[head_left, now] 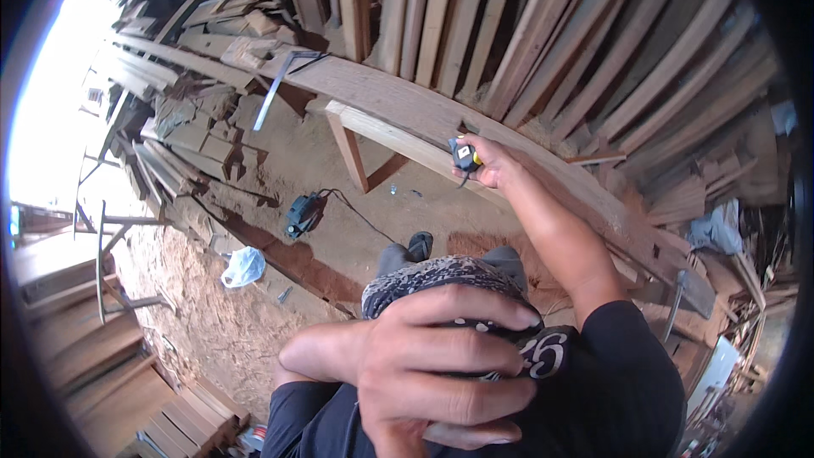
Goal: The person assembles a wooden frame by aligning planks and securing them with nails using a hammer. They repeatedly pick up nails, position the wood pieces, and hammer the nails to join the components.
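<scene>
Planks (543, 42), dozens of them, lean upright side by side along the back, filling the upper half of the view; more offcuts lie heaped at the right edge. Below them one long plank (373, 89) lies flat, running from upper left down to lower right, resting on a wooden trestle (352, 148) whose legs stand on the dirt floor (288, 161). Its near edge is bare along most of its length. A metal framing square (284, 76) hangs over that edge at the upper left, one arm on the plank, the other pointing down.

Stacked boards (182, 131) crowd the left; another low stack (182, 420) sits at the bottom left. Between the stacks and the trestle the floor lies open, reddish dirt and sawdust.

On that open ground: a blue-green power tool (301, 214) with its black cord (360, 216) trailing right. A white plastic bag (243, 266) lies crumpled nearer; contents cannot be told.

Right hand (490, 163) reaches out to the plank's near edge, fingers curled tight round a tape measure (464, 154), black and yellow case, held against the wood.

Left hand (441, 365) sits close under the camera, fingers spread and bent, pressed on a patterned dark cloth (441, 276) over the person's front; whether it grips the cloth cannot be told. A sandalled foot (419, 246) shows on the floor past the cloth.
</scene>
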### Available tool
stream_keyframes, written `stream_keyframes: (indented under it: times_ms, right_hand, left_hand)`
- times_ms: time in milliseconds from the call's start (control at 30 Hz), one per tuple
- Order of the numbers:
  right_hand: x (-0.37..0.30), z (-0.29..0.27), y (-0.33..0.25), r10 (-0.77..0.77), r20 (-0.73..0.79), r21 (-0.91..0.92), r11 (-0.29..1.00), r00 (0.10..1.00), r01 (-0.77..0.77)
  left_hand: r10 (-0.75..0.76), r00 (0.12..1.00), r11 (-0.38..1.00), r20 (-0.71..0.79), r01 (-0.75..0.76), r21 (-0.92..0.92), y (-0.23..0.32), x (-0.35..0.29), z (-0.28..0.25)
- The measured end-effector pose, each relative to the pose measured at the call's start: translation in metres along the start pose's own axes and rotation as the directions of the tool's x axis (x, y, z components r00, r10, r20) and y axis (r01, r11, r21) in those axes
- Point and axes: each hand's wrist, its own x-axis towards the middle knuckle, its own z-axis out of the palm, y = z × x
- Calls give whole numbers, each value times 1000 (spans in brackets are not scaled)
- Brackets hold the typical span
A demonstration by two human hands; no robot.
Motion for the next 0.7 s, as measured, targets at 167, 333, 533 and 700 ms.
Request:
stream_keyframes:
  times_ms: [167, 333, 533, 700]
  right_hand:
    - [78, 72, -15, 21, -2, -89, 996, 1000, -21]
    - [157, 153, -38, -196, -52, -329, 929, 979, 169]
    - [248, 189, -61, -581, -72, -714, 598, 811, 365]
    - [226, 155, -34, -733, 65, -946, 171, 678, 276]
  left_hand:
    - [2, 997, 997, 71, -8, 83, 23, -7, -58]
    - [-648, 761, 616, -9, 532, 582, 32, -75, -99]
    - [-854, 274, -34, -442, 818, 574, 78, -165, -113]
    - [-860, 153, -166, -487, 819, 549, 63, -189, -117]
